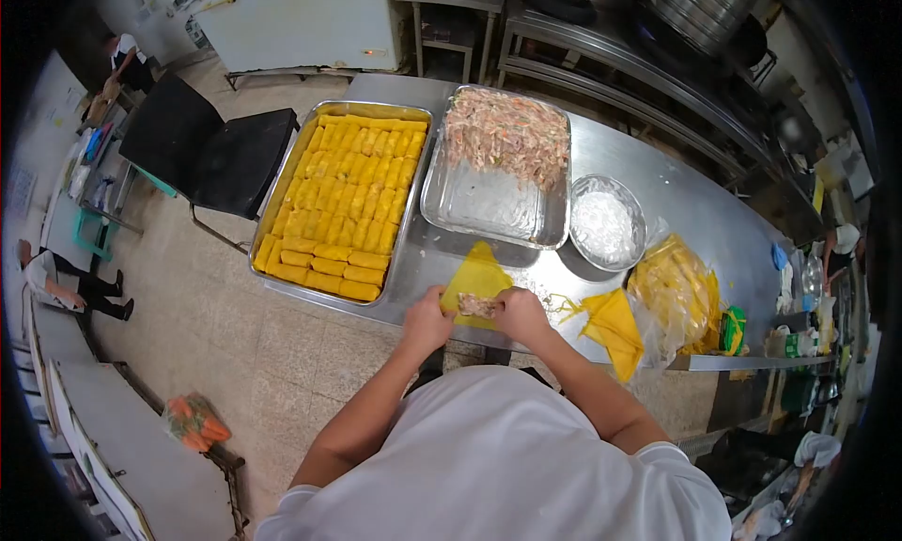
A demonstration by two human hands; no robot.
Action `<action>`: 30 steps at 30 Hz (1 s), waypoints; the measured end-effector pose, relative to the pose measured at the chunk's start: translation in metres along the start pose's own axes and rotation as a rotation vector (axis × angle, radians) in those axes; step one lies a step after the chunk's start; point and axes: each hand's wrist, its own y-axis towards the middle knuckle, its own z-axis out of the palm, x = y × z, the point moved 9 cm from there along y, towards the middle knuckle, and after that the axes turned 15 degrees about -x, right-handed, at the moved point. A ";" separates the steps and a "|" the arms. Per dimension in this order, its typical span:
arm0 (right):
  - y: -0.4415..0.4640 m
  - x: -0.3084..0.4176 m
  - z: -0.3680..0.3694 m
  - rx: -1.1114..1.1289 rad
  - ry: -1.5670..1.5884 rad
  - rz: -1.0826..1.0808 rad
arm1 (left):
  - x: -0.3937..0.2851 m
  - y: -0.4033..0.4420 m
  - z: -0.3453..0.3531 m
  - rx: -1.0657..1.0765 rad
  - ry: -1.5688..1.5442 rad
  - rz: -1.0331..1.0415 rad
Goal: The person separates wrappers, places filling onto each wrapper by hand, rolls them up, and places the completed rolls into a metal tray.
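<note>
A thin yellow wrapper sheet (pixel 478 268) lies on the steel table, one corner pointing away from me. A short log of meat-and-vegetable filling (pixel 477 305) rests across its near part. My left hand (pixel 428 320) is closed on the wrapper's left edge. My right hand (pixel 522 313) is closed at the right end of the filling, on the wrapper's right side; its fingertips are partly hidden. Beyond them stands a metal tray of shredded filling (pixel 507 132), its near half bare. At left, a tray (pixel 425 156) holds rows of yellow rolls (pixel 348 198).
A round metal bowl (pixel 607 223) with whitish contents stands right of the filling tray. More yellow wrappers (pixel 615 329) lie by a plastic bag of wrappers (pixel 672 287). A black chair (pixel 235 156) stands at left. Bagged carrots (pixel 199 426) are at lower left. Two people are at far left, another at far right.
</note>
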 end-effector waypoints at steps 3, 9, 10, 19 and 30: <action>0.012 -0.014 -0.010 -0.021 0.165 0.161 | 0.006 0.000 0.003 -0.003 -0.050 -0.012; 0.007 0.007 0.004 0.090 -0.096 -0.093 | 0.008 0.001 0.001 -0.043 -0.118 0.017; 0.010 0.008 -0.001 0.083 -0.092 -0.072 | 0.008 0.001 0.001 -0.063 -0.124 0.031; 0.015 0.051 0.002 0.000 0.079 -0.312 | 0.012 0.002 0.005 -0.084 -0.107 0.055; 0.060 0.013 -0.040 -0.071 0.291 0.026 | 0.017 0.000 0.009 -0.036 -0.111 -0.003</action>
